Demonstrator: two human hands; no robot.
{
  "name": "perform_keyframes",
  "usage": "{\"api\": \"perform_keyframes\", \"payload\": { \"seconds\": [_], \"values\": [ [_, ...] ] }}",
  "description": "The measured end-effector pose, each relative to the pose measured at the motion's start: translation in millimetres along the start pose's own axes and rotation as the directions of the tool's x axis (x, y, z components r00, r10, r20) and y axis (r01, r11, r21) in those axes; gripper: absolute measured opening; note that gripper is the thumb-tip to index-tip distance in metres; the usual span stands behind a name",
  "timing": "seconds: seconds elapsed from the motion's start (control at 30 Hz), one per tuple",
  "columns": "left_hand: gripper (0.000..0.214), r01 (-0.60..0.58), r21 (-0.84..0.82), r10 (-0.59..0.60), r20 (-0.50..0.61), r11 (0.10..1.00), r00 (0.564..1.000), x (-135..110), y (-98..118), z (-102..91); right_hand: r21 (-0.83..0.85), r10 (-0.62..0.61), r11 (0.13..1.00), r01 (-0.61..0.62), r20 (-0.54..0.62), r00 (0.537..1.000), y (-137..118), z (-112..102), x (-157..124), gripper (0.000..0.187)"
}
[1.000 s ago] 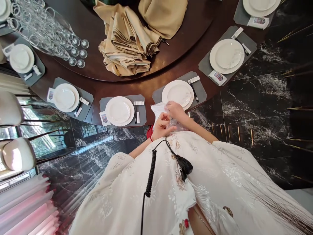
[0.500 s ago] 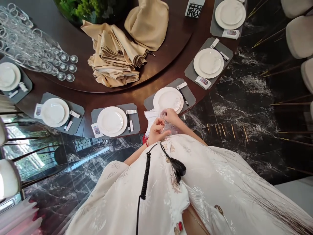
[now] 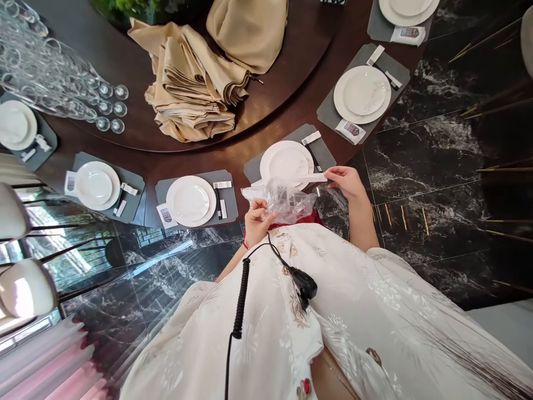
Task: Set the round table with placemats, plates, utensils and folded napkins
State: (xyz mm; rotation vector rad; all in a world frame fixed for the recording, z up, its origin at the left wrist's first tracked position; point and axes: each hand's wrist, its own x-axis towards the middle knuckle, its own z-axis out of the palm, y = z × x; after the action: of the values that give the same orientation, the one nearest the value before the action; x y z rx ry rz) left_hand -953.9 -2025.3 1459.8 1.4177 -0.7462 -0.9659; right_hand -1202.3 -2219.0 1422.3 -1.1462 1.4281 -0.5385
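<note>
Left hand: fingers curled in on the left side of the bag, thumb beneath; the left hand (image 3: 259,219) holds it at the table's edge.
Right hand: thumb and fingertips pinched; the right hand (image 3: 345,180) grips the outer end of the strip.
White strip: the white strip (image 3: 315,178) lies between the hands, long axis running crosswise, almost level; the right hand is nearer, the left well apart from it. Flat, narrow, smooth; whether its inner end is inside the bag or behind it, I cannot tell.
Bag: the clear plastic bag (image 3: 291,204) is thin, crinkled and glossy, overlapping the plate's near rim in view.
Place setting: just beyond, a smaller plate (image 3: 288,161) on a large plate (image 3: 264,165), both round, glossy white, over a matt grey mat (image 3: 252,171).
Turntable: dark, polished turntable (image 3: 303,50) bearing loosely folded gold cloths (image 3: 195,83) and clear stemmed glasses (image 3: 58,83).
Floor: black, white-veined floor (image 3: 403,166), shiny.
</note>
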Motion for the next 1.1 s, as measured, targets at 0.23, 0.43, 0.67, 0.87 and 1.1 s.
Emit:
{"api": "perform_keyframes", "payload": {
  "seconds": [0.23,0.43,0.67,0.87,1.1],
  "values": [
    [0.068,0.056,0.059,-0.048,-0.131,0.997,0.990,1,-2,5.8,0.207,0.207,0.957,-0.202,-0.002,0.978,15,0,27,0.039],
    [0.062,0.062,0.047,-0.051,-0.212,0.997,0.976,0,-2,26.3,0.038,-0.002,0.999,-0.008,0.255,0.967,-19,43,15,0.036],
    [0.067,0.006,0.030,0.000,-0.198,1.000,0.980,-1,-2,42.7,-0.181,-0.272,0.898,0.402,0.491,0.828,-66,80,9,0.020],
    [0.069,-0.041,0.031,0.046,-0.167,0.999,0.985,-1,-1,46.4,-0.252,-0.272,0.878,0.407,0.439,0.856,-89,67,24,0.017],
    [0.072,-0.088,-0.008,0.087,-0.124,0.996,0.989,1,-3,47.4,-0.183,-0.099,0.965,0.187,0.405,0.909,-81,75,30,0.022]
  ]
}}
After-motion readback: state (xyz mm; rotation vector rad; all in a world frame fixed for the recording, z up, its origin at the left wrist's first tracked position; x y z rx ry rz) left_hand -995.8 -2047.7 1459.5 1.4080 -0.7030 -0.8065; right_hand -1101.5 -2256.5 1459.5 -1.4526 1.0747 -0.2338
